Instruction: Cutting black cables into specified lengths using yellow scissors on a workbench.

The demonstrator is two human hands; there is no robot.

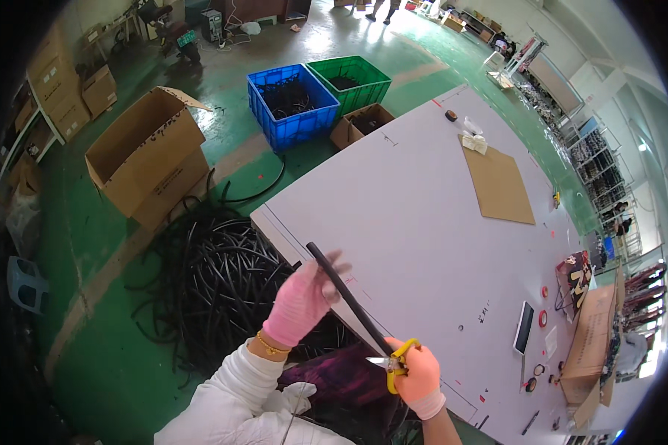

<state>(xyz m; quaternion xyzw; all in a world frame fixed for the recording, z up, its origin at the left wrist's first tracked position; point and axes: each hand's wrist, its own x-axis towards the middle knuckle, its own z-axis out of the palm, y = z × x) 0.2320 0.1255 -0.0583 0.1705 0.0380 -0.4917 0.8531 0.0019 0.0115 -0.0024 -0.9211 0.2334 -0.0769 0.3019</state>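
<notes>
A straight black rubber tube [343, 288] runs slantwise over the table edge in front of me. My left hand [298, 302], in a pink glove, is by its upper part, the fingers loosely stretched behind the tube and apart. In an orange-pink glove, my right hand [417, 374] is closed on yellow-handled scissors [395, 365], their short metal blades pointing left. The tube's lower end meets this hand beside the scissors; whether the fingers also pinch it is hidden. Below the left hand lies a big heap of black tubes [226, 274] on the floor.
The white table [416, 200] carries a cardboard sheet [497, 182], tape rolls [543, 319] and a black-and-white flat device [524, 328]. Beyond it stand a blue crate [293, 126] and a green crate [360, 93] with black pieces inside. A tall open carton [152, 170] stands left.
</notes>
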